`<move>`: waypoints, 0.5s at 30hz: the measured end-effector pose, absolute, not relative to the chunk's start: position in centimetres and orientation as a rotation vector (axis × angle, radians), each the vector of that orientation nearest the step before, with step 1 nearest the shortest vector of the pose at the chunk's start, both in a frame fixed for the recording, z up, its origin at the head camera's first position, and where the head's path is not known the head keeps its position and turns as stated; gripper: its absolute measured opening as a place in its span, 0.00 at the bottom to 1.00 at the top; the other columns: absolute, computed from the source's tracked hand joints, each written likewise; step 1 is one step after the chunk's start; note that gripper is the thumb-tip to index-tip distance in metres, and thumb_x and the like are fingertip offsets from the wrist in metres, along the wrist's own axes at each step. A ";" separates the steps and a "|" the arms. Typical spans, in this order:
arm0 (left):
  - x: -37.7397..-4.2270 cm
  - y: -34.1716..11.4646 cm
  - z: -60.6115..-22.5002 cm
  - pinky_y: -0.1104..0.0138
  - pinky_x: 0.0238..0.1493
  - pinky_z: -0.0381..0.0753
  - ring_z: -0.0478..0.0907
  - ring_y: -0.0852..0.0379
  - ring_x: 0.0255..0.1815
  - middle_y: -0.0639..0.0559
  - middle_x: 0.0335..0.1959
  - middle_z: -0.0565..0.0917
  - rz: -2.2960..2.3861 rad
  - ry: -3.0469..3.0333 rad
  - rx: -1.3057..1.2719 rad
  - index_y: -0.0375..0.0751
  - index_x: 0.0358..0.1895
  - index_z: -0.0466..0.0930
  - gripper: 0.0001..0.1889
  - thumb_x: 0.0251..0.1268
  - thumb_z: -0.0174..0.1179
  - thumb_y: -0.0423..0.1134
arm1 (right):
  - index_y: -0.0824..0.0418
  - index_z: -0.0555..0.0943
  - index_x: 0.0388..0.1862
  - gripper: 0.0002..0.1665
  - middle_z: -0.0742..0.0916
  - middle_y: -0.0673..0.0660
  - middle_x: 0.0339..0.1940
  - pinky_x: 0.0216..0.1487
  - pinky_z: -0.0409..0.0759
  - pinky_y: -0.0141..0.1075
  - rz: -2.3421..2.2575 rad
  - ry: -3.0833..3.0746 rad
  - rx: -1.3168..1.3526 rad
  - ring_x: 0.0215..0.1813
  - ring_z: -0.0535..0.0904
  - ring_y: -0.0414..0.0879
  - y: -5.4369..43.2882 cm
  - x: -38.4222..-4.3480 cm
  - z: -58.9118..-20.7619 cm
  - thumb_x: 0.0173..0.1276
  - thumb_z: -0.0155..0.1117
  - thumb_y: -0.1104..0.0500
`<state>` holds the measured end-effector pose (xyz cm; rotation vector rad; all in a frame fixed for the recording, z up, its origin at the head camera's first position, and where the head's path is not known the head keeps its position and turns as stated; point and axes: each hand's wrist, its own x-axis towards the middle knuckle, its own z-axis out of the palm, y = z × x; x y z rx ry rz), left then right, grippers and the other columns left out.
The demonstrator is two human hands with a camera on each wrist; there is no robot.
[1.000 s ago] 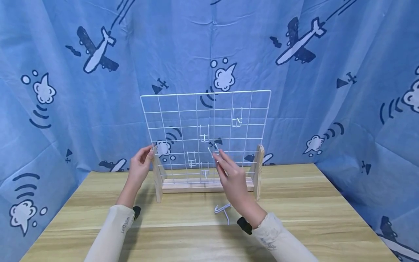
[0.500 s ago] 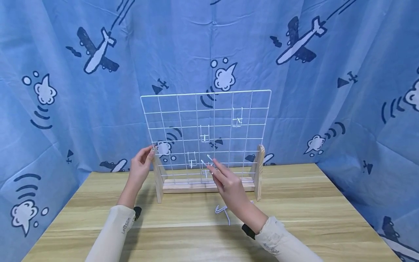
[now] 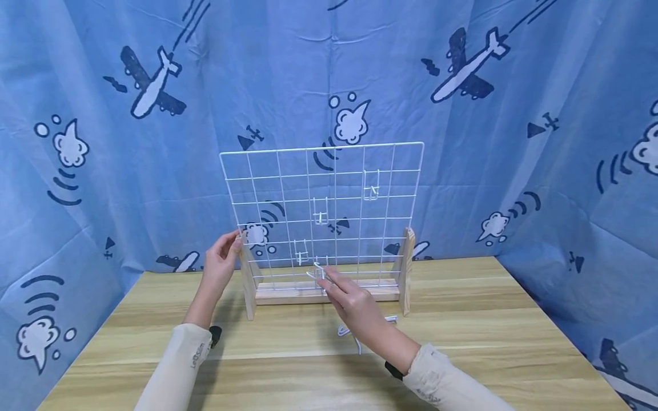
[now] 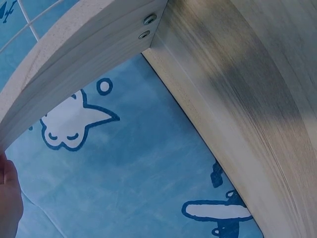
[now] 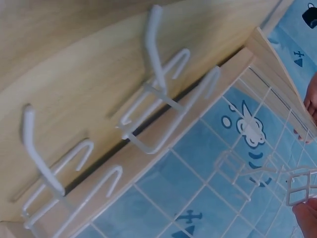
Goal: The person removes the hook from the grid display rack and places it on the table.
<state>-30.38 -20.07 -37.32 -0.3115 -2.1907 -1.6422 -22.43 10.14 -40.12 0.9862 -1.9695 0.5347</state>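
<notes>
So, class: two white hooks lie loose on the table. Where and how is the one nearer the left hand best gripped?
Probably pinch this hook by its single prong, coming from above on the near side. The prong appears to slant up off the table toward the viewer, while the wire frame lies low; gripping there leaves the bent ends uncovered.

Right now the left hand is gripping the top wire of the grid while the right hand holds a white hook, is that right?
Not quite: the left hand is at the top of the left wooden upright, as the head view shows. The right hand does hold a white hook.
</notes>
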 end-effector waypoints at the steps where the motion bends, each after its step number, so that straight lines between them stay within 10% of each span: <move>1: -30.4 -20.1 -37.3 0.83 0.51 0.72 0.72 0.69 0.51 0.40 0.59 0.76 -1.641 -2.191 -0.311 0.35 0.64 0.70 0.23 0.75 0.50 0.45 | 0.64 0.82 0.52 0.27 0.82 0.66 0.55 0.48 0.83 0.39 0.529 -1.977 0.988 0.53 0.81 0.57 10.1 -22.4 -40.2 0.50 0.73 0.73; 15: -30.5 -20.1 -37.4 0.83 0.52 0.72 0.72 0.70 0.52 0.41 0.59 0.76 -1.642 -2.194 -0.310 0.34 0.64 0.70 0.23 0.74 0.51 0.45 | 0.64 0.82 0.50 0.23 0.83 0.66 0.53 0.48 0.82 0.34 0.390 -1.989 1.081 0.51 0.83 0.56 9.9 -22.2 -41.1 0.52 0.72 0.70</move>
